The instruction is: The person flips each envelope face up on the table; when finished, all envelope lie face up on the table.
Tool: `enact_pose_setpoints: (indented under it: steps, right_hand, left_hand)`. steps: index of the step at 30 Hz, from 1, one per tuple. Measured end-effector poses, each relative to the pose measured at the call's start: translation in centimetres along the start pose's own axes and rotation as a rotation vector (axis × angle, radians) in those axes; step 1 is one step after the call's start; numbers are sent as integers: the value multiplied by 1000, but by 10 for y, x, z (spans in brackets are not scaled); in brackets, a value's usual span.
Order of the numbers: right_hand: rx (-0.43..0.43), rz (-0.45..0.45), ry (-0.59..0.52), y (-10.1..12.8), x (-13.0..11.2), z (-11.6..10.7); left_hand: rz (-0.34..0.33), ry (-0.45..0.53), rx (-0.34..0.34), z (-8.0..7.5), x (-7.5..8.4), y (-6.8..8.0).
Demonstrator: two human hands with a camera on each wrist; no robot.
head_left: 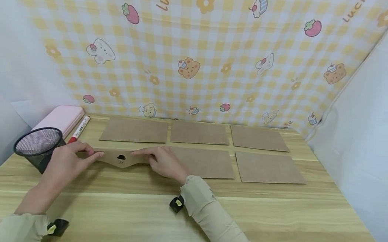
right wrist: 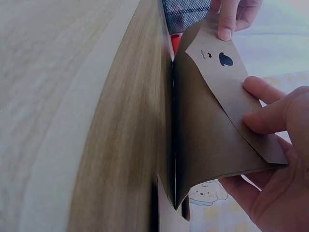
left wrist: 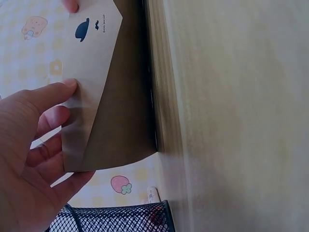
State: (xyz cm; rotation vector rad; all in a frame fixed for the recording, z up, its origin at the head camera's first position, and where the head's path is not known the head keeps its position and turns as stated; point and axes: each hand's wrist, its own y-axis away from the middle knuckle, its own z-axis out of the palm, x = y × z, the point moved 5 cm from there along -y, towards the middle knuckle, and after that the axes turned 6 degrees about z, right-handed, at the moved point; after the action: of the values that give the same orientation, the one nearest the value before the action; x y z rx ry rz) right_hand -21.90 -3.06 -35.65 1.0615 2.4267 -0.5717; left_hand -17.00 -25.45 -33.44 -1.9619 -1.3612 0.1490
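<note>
A brown kraft envelope (head_left: pixel 121 158) stands on its long edge on the wooden table (head_left: pixel 175 216), its pointed flap folded down and showing a small black hat and moustache print. My left hand (head_left: pixel 75 158) pinches the left end of the flap between thumb and fingers. My right hand (head_left: pixel 159 160) pinches the right end. In the left wrist view the envelope (left wrist: pixel 96 96) sits under my left hand's thumb (left wrist: pixel 43 96). The right wrist view shows the envelope (right wrist: pixel 207 125) bowed away from the table, with my right hand (right wrist: pixel 275 164) gripping the flap's corner.
Several flat kraft envelopes lie in two rows behind, the nearest (head_left: pixel 208 162) right beside my right hand. A black mesh pen cup (head_left: pixel 39 146), a pink case (head_left: pixel 60 119) and a red marker (head_left: pixel 79 128) sit at the left. Cloth walls close in the back and sides.
</note>
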Motion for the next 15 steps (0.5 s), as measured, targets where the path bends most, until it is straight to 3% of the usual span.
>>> enact_pose_setpoints:
  steps: [6, 10, 13, 15]
  right_hand:
    - [-14, 16, -14, 0, 0, 0]
    - [-5, 22, -35, 0, 1, -1]
    - [7, 25, -51, -1, 1, -2]
    - [9, 26, -54, -1, 1, -3]
  left_hand:
    - [-52, 1, -45, 1, 0, 0]
    - [-20, -9, -76, 4, 2, 0]
    - [22, -20, -60, 6, 5, 0]
    - [16, -18, -47, 5, 5, 0]
